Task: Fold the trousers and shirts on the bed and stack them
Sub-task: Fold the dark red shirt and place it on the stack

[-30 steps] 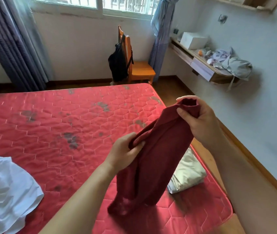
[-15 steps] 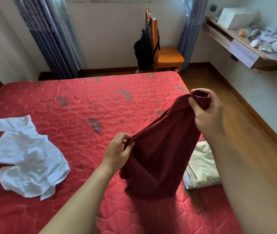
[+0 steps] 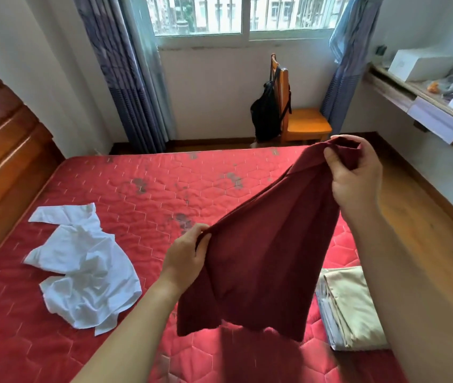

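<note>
So the red garment (image 3: 269, 244) is now stretched wider mid-frame than a second ago, left hand (image 3: 186, 255) and right hand (image 3: 355, 175) pinching its top edge, spread apart. Looks ready to lay down; white shirt (image 3: 87, 264) lower left waits.

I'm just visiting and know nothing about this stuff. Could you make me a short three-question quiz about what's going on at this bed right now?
1. True or false: the dark red garment is lying flat on the red mattress.
2. Which garment is crumpled and not yet folded? A) the beige folded garment B) the white shirt C) the black bag on the chair
3. Fill in: the right hand holds the red garment ____ than the left hand does.

Key: 1. False, both hands hold it up above the mattress. 2. B. 3. higher.
</note>
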`<state>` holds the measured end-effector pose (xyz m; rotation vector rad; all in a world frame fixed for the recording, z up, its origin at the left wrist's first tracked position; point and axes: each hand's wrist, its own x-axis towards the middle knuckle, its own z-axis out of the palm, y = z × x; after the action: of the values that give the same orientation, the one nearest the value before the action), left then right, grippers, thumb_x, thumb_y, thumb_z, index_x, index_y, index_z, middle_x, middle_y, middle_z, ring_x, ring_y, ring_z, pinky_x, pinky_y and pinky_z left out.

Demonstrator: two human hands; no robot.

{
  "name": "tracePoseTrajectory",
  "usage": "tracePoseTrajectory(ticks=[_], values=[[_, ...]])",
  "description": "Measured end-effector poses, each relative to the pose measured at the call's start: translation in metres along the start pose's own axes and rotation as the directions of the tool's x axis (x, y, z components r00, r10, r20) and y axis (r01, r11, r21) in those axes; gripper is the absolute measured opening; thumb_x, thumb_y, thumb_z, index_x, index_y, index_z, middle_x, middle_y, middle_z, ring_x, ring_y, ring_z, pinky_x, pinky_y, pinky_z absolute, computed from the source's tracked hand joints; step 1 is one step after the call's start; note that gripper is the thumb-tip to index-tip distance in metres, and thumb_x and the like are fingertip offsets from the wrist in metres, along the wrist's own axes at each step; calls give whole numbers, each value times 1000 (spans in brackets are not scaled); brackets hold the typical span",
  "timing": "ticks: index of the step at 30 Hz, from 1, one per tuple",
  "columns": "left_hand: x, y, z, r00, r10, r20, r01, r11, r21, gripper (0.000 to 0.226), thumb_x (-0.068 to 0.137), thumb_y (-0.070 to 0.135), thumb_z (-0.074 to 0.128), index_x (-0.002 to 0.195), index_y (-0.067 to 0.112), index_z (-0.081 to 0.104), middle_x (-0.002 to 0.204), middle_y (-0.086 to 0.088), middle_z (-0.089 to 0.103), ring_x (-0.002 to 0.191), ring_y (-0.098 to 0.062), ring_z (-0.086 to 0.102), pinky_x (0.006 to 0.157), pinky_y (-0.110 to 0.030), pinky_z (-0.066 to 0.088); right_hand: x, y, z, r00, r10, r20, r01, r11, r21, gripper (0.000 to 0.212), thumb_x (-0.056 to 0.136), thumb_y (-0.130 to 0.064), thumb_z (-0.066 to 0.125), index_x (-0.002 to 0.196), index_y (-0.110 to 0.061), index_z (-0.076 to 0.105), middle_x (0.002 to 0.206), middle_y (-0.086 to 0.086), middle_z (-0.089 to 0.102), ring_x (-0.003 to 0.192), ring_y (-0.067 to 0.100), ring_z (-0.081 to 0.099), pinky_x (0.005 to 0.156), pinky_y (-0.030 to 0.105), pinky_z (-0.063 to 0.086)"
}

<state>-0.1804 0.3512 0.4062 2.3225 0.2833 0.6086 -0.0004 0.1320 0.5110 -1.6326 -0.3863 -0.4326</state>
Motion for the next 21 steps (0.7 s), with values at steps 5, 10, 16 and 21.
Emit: tracePoseTrajectory(ticks=[5, 10, 16, 21], values=[[-38, -16, -22, 994, -88, -65, 85, 995, -49, 11, 91, 14, 56, 91, 24, 61, 71, 22, 60, 68, 7, 56, 63, -4, 36, -25, 2, 9, 999, -10, 43, 12, 999, -38, 20, 81, -20, 69, 96, -29, 60, 90, -21, 60, 83, -13, 56, 74, 2, 40], [-60, -15, -43, 995, -98, -34, 93, 987, -130, 9, 86, 25, 57, 92, 29, 63, 84, 23, 65, 73, 6, 61, 70, -11, 44, -38, -5, 9, 997, 66, 36, -65, 997, -32, 20, 80, -25, 69, 87, -40, 60, 85, -22, 63, 83, -8, 59, 75, 6, 43], [-81, -73, -44, 964, -241, 111, 256, 957, -138, 10, 85, 29, 58, 92, 33, 62, 82, 24, 65, 73, 6, 61, 69, -10, 44, -76, 56, 50, 892, 353, 281, -313, 933, -178, 20, 82, -9, 69, 92, -23, 59, 84, -11, 61, 72, -8, 57, 75, 10, 44], [-86, -163, -24, 886, -347, 307, 386, 919, -77, 14, 86, 31, 55, 92, 42, 59, 83, 28, 64, 75, 8, 60, 70, -9, 43, -126, 151, 105, 776, 512, 369, -382, 846, -371, 20, 80, -8, 70, 93, -19, 61, 87, -2, 64, 76, -7, 57, 79, 10, 42]])
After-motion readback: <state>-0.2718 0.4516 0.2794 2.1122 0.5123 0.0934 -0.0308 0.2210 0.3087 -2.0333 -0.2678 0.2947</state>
